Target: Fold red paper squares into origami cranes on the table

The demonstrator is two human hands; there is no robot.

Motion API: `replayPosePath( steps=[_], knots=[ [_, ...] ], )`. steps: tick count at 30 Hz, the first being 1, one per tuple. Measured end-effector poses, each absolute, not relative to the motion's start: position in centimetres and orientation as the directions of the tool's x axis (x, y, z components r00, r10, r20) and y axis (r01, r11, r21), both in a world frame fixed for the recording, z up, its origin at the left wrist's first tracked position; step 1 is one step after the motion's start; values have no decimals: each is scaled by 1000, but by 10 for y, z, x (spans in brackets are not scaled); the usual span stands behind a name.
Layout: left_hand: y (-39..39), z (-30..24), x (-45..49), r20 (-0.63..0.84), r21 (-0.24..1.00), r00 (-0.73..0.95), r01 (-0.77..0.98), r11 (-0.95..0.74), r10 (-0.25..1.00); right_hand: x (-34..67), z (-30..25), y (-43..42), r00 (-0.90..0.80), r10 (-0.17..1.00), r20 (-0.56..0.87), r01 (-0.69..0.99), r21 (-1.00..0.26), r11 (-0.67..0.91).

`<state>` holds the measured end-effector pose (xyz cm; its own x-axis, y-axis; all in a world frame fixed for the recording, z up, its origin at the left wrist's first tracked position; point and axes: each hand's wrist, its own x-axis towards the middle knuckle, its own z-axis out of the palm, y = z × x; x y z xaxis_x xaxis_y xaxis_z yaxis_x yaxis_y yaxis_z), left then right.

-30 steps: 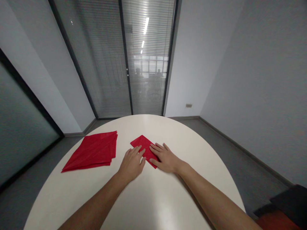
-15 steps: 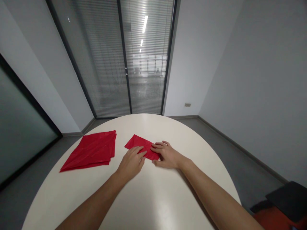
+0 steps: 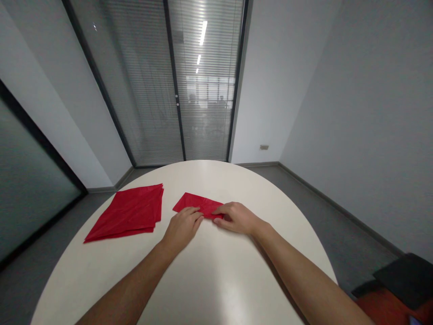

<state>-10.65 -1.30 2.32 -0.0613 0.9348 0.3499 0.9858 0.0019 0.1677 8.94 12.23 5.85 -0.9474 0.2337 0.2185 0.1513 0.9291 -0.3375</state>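
White table [image 3: 189,280], folded red sheet [image 3: 199,202] on it.
Its near side is touched by the left hand [image 3: 182,225], fingers close together, and the right hand [image 3: 238,219], fingers curled (any pinch can't be told), probably for steadying. Leftward, a red pile [image 3: 128,210] is set apart.

White round-edged table [image 3: 206,280]; layered red sheets [image 3: 126,212] on its left; folded red piece [image 3: 200,202] to their right
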Motion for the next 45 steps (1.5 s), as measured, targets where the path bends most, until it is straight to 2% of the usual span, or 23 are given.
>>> replayPosePath(
  steps=[5,10,14,21,25,30,33,38,41,45],
  knots=[
    [-12,22,-109,355,177,-79,984,16,932,90,52,126,-930,275,243,159,-408,899],
    [-12,24,-107,337,206,-119,977,50,934,80,38,128,-810,521,270,352,-487,799],
    [-13,24,-105,316,226,-156,970,85,936,72,28,127,-750,596,286,391,-535,749],
    [-13,23,-106,351,247,-138,968,51,926,71,22,126,-752,547,368,292,-559,776],
    [-12,21,-107,358,220,-99,975,20,929,71,19,129,-779,477,407,269,-469,841],
    [-9,15,-111,374,210,12,973,-97,927,71,23,129,-840,399,367,270,-356,895],
    [-8,13,-112,350,232,67,960,-156,934,70,27,126,-856,382,349,273,-322,907],
    [-9,17,-111,346,234,54,962,-142,937,68,32,114,-871,333,361,226,-306,925],
    [-11,21,-110,375,274,47,948,-160,926,66,33,103,-920,269,284,169,-332,928],
    [-12,17,-113,367,315,37,935,-162,929,65,32,94,-941,330,71,281,-377,883]
  ],
)
